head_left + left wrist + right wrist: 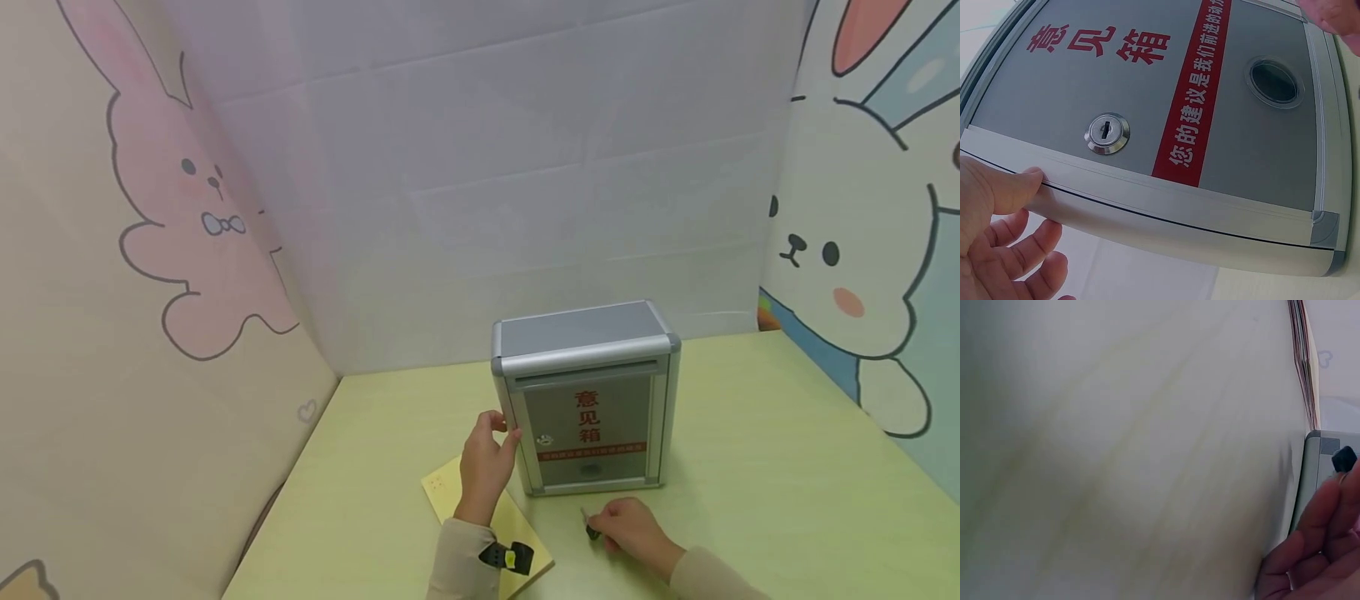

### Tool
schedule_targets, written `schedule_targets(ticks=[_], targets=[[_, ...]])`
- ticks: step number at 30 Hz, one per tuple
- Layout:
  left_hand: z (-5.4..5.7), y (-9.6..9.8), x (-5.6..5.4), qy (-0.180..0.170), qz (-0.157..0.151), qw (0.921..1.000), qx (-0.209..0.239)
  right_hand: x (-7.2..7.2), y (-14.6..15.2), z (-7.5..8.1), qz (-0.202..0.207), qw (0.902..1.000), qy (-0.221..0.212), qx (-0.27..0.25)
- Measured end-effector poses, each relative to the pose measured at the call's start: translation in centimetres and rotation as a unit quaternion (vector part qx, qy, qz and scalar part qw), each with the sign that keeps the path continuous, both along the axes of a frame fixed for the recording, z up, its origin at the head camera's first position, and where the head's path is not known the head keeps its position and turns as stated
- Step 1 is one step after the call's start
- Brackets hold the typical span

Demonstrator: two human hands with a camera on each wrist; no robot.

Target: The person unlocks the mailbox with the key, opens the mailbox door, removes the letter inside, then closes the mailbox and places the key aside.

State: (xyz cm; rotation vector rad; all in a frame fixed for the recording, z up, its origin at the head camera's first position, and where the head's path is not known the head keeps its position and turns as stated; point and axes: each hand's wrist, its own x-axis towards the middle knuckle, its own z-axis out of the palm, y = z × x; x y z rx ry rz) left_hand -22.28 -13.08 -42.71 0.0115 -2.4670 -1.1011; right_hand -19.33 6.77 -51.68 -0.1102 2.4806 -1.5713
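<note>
A grey suggestion box with silver edges stands upright on the table, red lettering on its front. On the front's left side is a round key lock, its slot visible. My left hand grips the box's left edge, thumb on the front frame and fingers at the side. Below the box's front, my right hand pinches a small key with a black head. That black key head shows above the fingers in the right wrist view. Part of the right hand enters the left wrist view's corner.
A yellow flat pad lies on the pale green table, partly under my left forearm. A black strap circles the left sleeve. A white sheet wall stands behind, with rabbit-printed walls at both sides.
</note>
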Motion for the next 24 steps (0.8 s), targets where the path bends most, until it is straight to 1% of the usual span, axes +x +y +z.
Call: schedule_targets(ticks=[5, 8, 10, 15, 20, 24], targets=[[-0.1, -0.01, 0.01, -0.001, -0.001, 1.0, -0.001, -0.06, 0.07, -0.37, 0.021, 0.9994, -0.011, 0.025], [-0.12, -0.01, 0.08, -0.003, -0.002, 1.0, -0.001, -0.01, 0.19, -0.39, 0.042, 0.9982, -0.012, 0.041], [-0.09, 0.0, 0.14, -0.004, -0.002, 1.0, 0.0, 0.04, 0.31, -0.42, 0.059, 0.9968, -0.009, 0.053], [-0.07, 0.02, 0.17, 0.0, -0.003, 1.0, 0.002, -0.04, 0.66, -0.65, 0.095, 0.9935, 0.009, 0.062], [-0.05, 0.07, 0.11, 0.006, -0.003, 1.0, 0.004, -0.25, 0.84, -0.81, 0.105, 0.9912, 0.025, 0.076], [-0.02, 0.14, 0.19, 0.007, -0.001, 1.0, 0.004, -0.31, 0.76, -0.79, 0.096, 0.991, 0.022, 0.091]])
